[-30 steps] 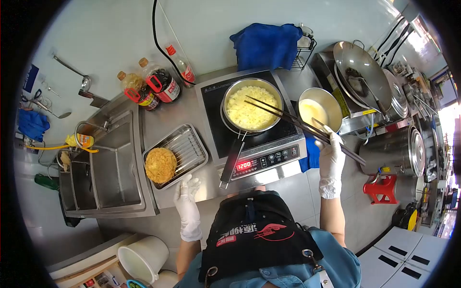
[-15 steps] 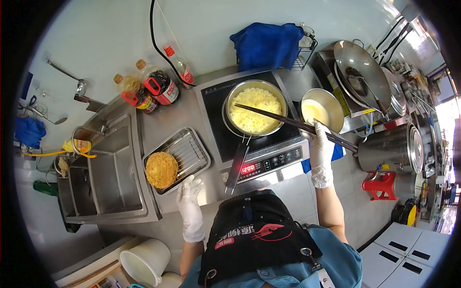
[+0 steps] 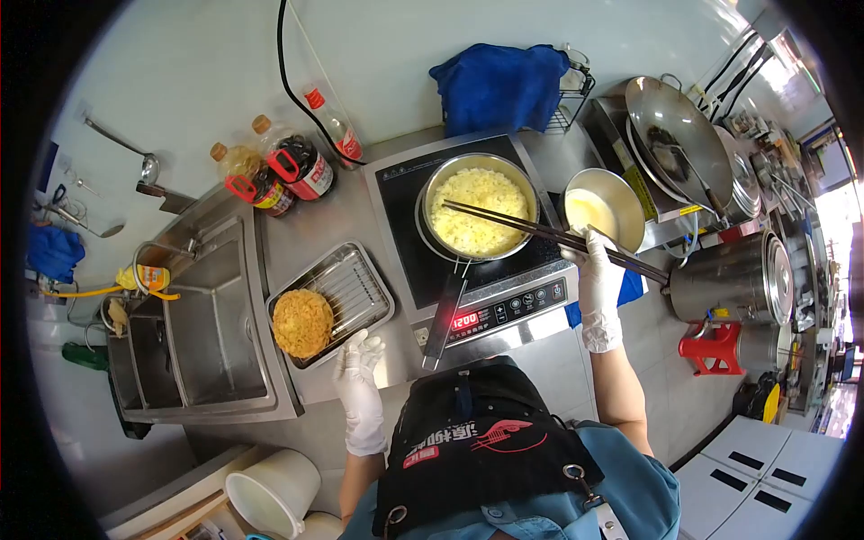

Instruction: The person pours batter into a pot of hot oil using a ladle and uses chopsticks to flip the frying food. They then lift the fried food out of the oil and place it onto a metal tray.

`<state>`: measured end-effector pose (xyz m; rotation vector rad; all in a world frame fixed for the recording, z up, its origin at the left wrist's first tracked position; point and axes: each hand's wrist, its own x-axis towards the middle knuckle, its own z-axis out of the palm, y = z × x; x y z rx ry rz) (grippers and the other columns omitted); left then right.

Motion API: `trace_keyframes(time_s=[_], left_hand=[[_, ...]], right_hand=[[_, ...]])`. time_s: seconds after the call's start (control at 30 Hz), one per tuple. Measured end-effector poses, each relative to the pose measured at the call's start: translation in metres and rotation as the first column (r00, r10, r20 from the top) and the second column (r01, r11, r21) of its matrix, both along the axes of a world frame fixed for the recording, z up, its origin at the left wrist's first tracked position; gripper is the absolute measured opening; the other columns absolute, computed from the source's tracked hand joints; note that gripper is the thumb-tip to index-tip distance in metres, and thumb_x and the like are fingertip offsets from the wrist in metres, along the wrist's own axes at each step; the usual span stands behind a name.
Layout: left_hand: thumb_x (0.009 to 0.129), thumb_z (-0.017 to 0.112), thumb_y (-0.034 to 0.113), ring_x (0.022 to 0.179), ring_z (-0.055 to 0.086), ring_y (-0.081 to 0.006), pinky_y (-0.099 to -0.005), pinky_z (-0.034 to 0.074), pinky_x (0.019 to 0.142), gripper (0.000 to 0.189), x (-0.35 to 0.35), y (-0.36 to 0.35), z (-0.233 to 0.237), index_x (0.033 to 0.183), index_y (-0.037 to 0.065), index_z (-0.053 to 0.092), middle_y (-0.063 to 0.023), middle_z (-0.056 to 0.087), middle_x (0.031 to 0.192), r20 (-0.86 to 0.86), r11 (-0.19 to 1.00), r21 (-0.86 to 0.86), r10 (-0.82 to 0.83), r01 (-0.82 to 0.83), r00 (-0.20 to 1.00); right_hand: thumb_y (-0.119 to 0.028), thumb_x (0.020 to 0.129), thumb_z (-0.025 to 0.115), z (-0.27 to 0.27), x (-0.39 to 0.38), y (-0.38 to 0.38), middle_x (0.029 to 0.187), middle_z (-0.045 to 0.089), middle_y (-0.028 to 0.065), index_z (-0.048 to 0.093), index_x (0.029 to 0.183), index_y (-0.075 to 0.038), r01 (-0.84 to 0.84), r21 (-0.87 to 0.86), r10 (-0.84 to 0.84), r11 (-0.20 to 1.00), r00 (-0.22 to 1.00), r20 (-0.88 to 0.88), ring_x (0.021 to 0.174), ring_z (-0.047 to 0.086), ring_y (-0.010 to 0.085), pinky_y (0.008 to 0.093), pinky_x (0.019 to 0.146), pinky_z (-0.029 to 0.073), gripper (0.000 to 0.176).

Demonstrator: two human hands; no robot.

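My right hand (image 3: 598, 274), in a white glove, is closed around a pair of long dark chopsticks (image 3: 508, 220). Their tips reach over the yellow, crumbly food (image 3: 477, 211) in a saucepan (image 3: 533, 193) on the induction cooker (image 3: 400, 225). Beside that hand is a metal bowl (image 3: 625, 198) with pale yellow liquid (image 3: 589, 211). My left hand (image 3: 360, 387), also gloved, holds nothing; its fingers are loosely bent and apart near the front edge of a metal tray (image 3: 382, 301). A round golden fried cake (image 3: 302, 322) lies at the tray's left end.
A double sink (image 3: 216, 315) is on the left, with sauce bottles (image 3: 301, 162) behind the counter. The saucepan handle (image 3: 445, 315) juts toward me. A wok (image 3: 702, 135), a tall pot (image 3: 724, 279) and a red stool (image 3: 711, 349) are on the right.
The chopstick tips have shifted slightly right and down over the food, with a small movement of my right hand. My left hand stays almost in place.
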<state>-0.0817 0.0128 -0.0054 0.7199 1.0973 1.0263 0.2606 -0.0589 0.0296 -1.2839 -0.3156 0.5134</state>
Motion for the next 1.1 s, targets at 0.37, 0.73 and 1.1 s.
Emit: trace_keyframes(time_s=[0.37,0.73,1.1], left_hand=[[0.095,0.042,0.019,0.088,0.061,-0.0213,-0.0329,0.047,0.084,0.03,0.001,0.001,-0.002,0.113,-0.004,0.053,-0.0148,0.062,0.096,-0.006,1.0,0.003,-0.017,0.017,1.0],[0.095,0.043,0.019,0.088,0.06,-0.0222,-0.0339,0.047,0.085,0.03,0.001,0.003,-0.002,0.111,-0.003,0.053,-0.0147,0.061,0.095,0.017,1.0,-0.002,0.009,-0.009,1.0],[0.095,0.043,0.019,0.088,0.061,-0.0222,-0.0329,0.048,0.084,0.03,0.001,0.004,-0.001,0.111,-0.004,0.053,-0.015,0.061,0.095,0.0,1.0,-0.006,0.006,-0.006,1.0]], right_hand=[[-0.019,0.091,0.052,0.0,0.0,-0.002,0.097,0.062,0.0139,0.057,0.102,0.004,0.013,0.019,-0.013,1.0,1.0,-0.008,0.076,0.062,0.0171,0.0269,0.063,0.055,0.026],[-0.016,0.09,0.053,-0.003,0.001,0.003,0.097,0.062,0.0149,0.053,0.107,0.003,0.025,0.125,-0.018,0.992,0.998,-0.055,0.077,0.063,0.019,0.0284,0.061,0.055,0.026],[-0.016,0.092,0.05,-0.007,0.0,0.009,0.099,0.062,0.0158,0.055,0.105,0.005,0.019,0.021,-0.019,1.0,1.0,0.007,0.078,0.064,0.0197,0.0282,0.063,0.056,0.026]])
